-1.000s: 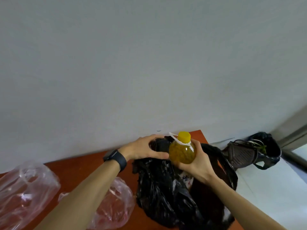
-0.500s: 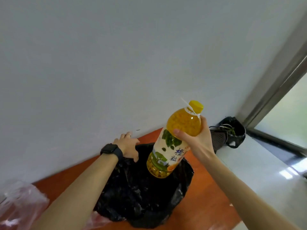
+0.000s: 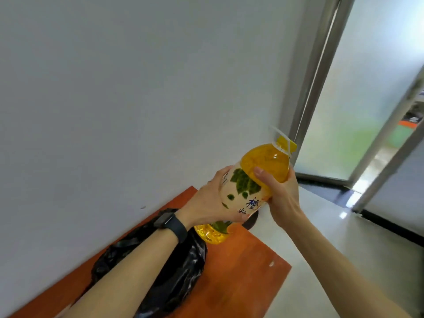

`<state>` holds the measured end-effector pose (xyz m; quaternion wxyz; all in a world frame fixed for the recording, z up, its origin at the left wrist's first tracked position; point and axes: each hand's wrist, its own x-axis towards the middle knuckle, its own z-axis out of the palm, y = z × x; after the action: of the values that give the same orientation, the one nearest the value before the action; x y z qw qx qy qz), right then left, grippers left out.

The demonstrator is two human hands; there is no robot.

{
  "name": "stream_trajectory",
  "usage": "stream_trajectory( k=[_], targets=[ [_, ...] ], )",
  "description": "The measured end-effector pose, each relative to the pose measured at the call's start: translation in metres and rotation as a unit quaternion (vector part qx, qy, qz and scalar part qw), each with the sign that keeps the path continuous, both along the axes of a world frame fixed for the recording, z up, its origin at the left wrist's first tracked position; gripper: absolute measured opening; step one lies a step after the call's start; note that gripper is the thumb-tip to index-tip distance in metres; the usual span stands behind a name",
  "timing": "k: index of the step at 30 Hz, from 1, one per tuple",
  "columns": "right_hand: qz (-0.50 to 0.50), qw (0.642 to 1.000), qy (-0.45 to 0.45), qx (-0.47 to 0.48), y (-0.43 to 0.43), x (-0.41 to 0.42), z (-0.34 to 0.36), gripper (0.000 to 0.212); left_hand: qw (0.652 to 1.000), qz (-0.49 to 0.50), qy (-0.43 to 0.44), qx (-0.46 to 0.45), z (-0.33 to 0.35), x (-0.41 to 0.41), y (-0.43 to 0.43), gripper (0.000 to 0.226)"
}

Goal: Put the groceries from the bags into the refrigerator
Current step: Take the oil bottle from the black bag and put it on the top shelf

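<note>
Juice bottle (image 3: pixel 252 184) held in both hands above a black bag (image 3: pixel 179 267) on an orange table (image 3: pixel 241 271), seen from the head camera, the only view. The left hand (image 3: pixel 213 203), a dark watch (image 3: pixel 171 223) on its wrist, wraps its fingers round the labelled middle of the bottle. The right hand (image 3: pixel 282 196) grips the clear shoulder just above, thumb laid across the front. The bottle's long axis is tilted: its yellow cap (image 3: pixel 285 143) points up and away beyond the right hand, toward a glazed doorway (image 3: pixel 344 111). Its base drops below the left hand, near the bag's far rim, and whether it touches the table cannot be told.

The step in hand looks like the lift-out: the bottle is clear of the bag and ready to be carried. No refrigerator is in view, so the next move probably calls for a turn away from the table. A firm grip seems wise, as the full bottle is likely heavy and its plastic smooth.
</note>
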<state>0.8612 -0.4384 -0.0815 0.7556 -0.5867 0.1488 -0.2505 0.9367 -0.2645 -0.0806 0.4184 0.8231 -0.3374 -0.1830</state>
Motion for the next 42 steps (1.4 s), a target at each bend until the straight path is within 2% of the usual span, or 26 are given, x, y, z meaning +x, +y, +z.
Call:
stream_trajectory(
  k=[3, 6, 9, 11, 15, 19, 20, 24, 26, 29, 36, 42],
  targets=[
    [-0.019, 1.000, 0.003, -0.024, -0.052, -0.047, 0.000, 0.105, 0.998, -0.045, -0.046, 0.023, 0.003, -0.030, -0.058, 0.120],
    [-0.022, 0.999, 0.009, -0.020, -0.109, -0.107, 0.001, 0.102, 0.993, -0.089, -0.074, 0.019, 0.004, -0.073, -0.120, 0.113],
    [-0.037, 0.998, 0.053, -0.018, -0.168, -0.182, 0.005, 0.099, 0.985, -0.134, -0.106, 0.011, 0.001, -0.122, -0.186, 0.112],
    [-0.078, 0.994, 0.074, 0.004, -0.203, -0.235, 0.002, 0.099, 0.976, -0.162, -0.147, 0.012, -0.001, -0.154, -0.233, 0.115],
    [-0.217, 0.974, 0.048, 0.041, -0.247, -0.327, 0.003, 0.086, 0.950, -0.221, -0.218, 0.018, -0.001, -0.230, -0.321, 0.116],
    [-0.314, 0.946, 0.064, 0.042, -0.293, -0.403, 0.018, 0.106, 0.934, -0.285, -0.217, -0.009, -0.001, -0.305, -0.396, 0.113],
    [-0.326, 0.942, 0.073, 0.037, -0.304, -0.423, 0.023, 0.104, 0.929, -0.302, -0.213, -0.019, -0.002, -0.321, -0.414, 0.112],
    [-0.368, 0.926, 0.078, 0.029, -0.339, -0.494, 0.036, 0.060, 0.895, -0.380, -0.228, -0.053, 0.002, -0.376, -0.480, 0.111],
    [-0.394, 0.915, 0.083, 0.021, -0.358, -0.527, 0.037, 0.047, 0.876, -0.415, -0.238, -0.056, 0.005, -0.402, -0.515, 0.112],
    [-0.432, 0.898, 0.088, 0.007, -0.388, -0.566, 0.044, 0.048, 0.854, -0.454, -0.247, -0.065, 0.009, -0.438, -0.566, 0.114],
    [-0.561, 0.825, 0.062, -0.023, -0.460, -0.639, 0.073, 0.040, 0.818, -0.509, -0.241, -0.117, 0.041, -0.523, -0.672, 0.112],
    [-0.599, 0.796, 0.059, -0.068, -0.525, -0.703, 0.107, 0.051, 0.800, -0.522, -0.247, -0.162, 0.076, -0.592, -0.750, 0.115]
  ],
)
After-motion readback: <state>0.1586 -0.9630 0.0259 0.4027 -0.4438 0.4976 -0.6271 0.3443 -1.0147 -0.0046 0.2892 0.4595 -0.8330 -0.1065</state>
